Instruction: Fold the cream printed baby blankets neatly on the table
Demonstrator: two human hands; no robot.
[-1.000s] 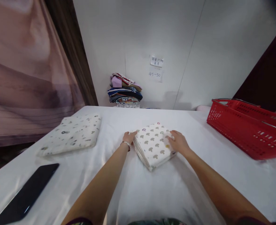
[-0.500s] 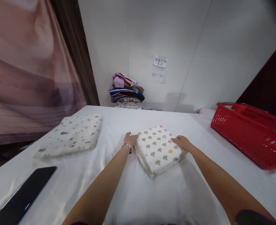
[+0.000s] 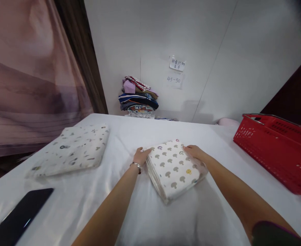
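A white folded cloth with grey mushroom prints (image 3: 169, 167) lies on the white-covered table in front of me. It is several layers thick, its folded edges showing along the left side. My left hand (image 3: 141, 156) grips the cloth's left corner, thumb on top and the other fingers hidden at the side. On the far right edge rests my right hand (image 3: 195, 152), fingertips on the top layer; its underside is hidden. To the left lies another folded white cloth with small scattered prints (image 3: 76, 148), apart from both hands.
A black flat panel (image 3: 19, 215) lies at the near left. On the right stands a red plastic basket (image 3: 275, 150). A stack of folded fabrics (image 3: 139, 99) is against the wall beyond the table. Paper notes (image 3: 175, 80) hang there, and a pink curtain (image 3: 25, 85) is at left.
My right hand has slid a little along the cloth's edge toward its far corner. My left hand keeps its grip at the left corner. The whole view has shifted slightly.
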